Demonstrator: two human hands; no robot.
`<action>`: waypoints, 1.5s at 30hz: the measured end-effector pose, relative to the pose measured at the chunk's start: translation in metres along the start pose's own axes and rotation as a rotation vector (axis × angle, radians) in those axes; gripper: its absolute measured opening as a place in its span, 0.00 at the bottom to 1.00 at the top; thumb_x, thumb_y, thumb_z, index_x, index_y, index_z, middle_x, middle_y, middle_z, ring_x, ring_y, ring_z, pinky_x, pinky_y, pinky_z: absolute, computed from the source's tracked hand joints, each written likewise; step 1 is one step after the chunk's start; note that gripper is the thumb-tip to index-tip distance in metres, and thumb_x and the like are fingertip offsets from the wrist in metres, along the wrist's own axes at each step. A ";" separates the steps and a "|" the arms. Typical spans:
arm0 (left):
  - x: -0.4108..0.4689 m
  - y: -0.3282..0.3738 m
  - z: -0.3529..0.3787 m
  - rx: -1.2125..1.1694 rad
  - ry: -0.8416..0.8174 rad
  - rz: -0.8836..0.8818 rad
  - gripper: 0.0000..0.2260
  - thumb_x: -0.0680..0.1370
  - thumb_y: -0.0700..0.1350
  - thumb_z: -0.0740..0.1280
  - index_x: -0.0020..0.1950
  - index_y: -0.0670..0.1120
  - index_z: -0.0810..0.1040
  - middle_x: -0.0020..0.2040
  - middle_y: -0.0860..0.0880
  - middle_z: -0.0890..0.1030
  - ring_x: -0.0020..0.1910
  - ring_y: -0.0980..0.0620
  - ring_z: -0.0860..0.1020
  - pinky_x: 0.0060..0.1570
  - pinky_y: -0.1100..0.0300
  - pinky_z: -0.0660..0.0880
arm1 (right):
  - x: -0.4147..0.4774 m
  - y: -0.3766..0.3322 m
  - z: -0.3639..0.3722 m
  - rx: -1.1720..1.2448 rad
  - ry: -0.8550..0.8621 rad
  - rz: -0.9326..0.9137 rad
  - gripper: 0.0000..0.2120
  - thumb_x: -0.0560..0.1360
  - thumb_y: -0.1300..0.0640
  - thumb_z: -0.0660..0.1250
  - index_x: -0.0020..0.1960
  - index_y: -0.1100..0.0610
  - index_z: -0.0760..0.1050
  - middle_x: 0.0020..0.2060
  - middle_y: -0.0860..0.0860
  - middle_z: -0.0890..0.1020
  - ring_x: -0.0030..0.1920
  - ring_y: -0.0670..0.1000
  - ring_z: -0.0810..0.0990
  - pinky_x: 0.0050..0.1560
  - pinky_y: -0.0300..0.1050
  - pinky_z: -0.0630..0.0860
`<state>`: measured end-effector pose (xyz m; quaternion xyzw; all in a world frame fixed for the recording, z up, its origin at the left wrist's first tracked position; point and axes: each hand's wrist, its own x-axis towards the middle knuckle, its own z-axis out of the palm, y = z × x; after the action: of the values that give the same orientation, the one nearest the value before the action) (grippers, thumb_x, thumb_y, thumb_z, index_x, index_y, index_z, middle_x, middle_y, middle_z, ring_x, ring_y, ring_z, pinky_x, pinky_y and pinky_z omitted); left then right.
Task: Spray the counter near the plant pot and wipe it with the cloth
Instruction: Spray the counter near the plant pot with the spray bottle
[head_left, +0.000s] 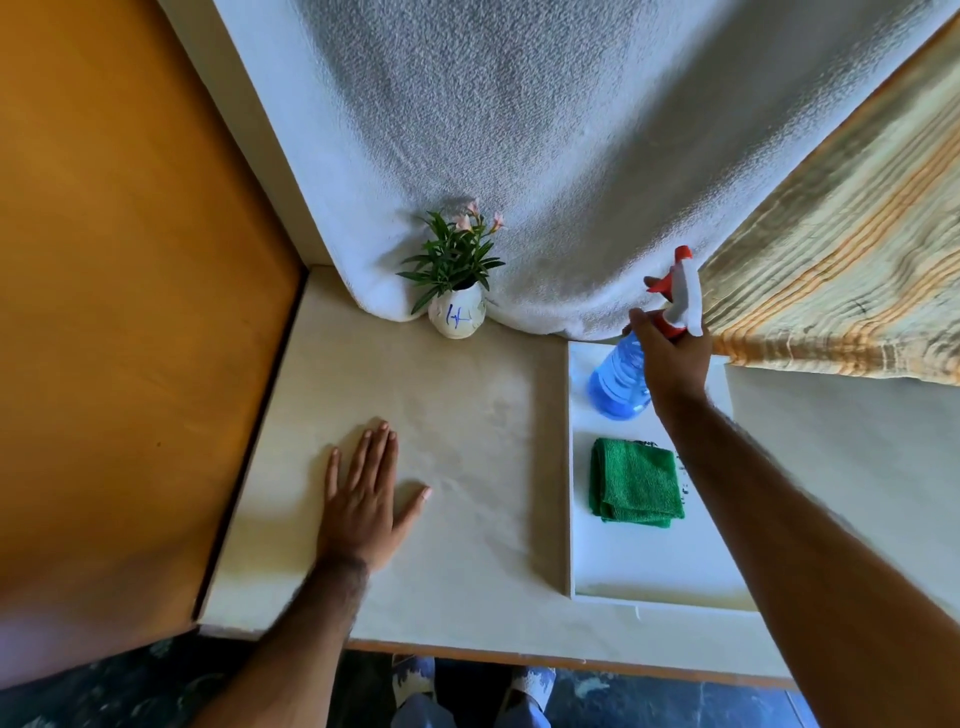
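A small white plant pot (457, 317) with green leaves and pink flowers stands at the back of the cream counter (467, 545). My right hand (672, 358) grips the neck of a blue spray bottle (617, 382) with a red and white trigger head; the bottle's base rests on or just above a white tray (649, 571). A folded green cloth (636, 482) lies on the tray, in front of the bottle. My left hand (363, 499) lies flat on the counter with fingers spread, in front of and left of the pot.
A white textured cloth (519, 156) hangs behind the counter, and a striped beige curtain (841, 275) hangs at the right. An orange-brown panel (130, 312) borders the counter's left side. The counter's front edge runs just above my feet.
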<state>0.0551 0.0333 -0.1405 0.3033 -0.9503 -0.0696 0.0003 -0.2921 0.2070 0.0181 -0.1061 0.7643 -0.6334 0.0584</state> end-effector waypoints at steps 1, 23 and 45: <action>0.001 0.001 0.000 -0.003 0.007 0.002 0.42 0.81 0.71 0.47 0.86 0.43 0.55 0.87 0.45 0.57 0.85 0.45 0.57 0.82 0.34 0.59 | -0.003 -0.007 0.002 0.005 -0.039 -0.017 0.11 0.75 0.66 0.71 0.49 0.50 0.80 0.39 0.53 0.84 0.36 0.47 0.81 0.40 0.39 0.80; -0.001 -0.001 0.006 -0.025 0.130 0.017 0.40 0.81 0.68 0.57 0.84 0.43 0.61 0.85 0.45 0.63 0.84 0.45 0.63 0.79 0.34 0.64 | -0.076 0.001 0.132 -0.620 -0.463 0.252 0.08 0.65 0.50 0.65 0.36 0.55 0.78 0.27 0.49 0.84 0.33 0.50 0.83 0.38 0.44 0.79; -0.002 -0.005 0.003 -0.037 0.072 0.011 0.40 0.81 0.68 0.57 0.84 0.43 0.60 0.85 0.45 0.62 0.84 0.45 0.63 0.79 0.34 0.64 | -0.077 -0.012 0.104 -0.398 -0.223 0.236 0.07 0.67 0.54 0.68 0.43 0.53 0.83 0.25 0.44 0.82 0.28 0.39 0.80 0.31 0.36 0.72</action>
<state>0.0590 0.0310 -0.1435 0.3003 -0.9499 -0.0763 0.0404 -0.1932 0.1232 0.0061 -0.0948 0.8698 -0.4438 0.1937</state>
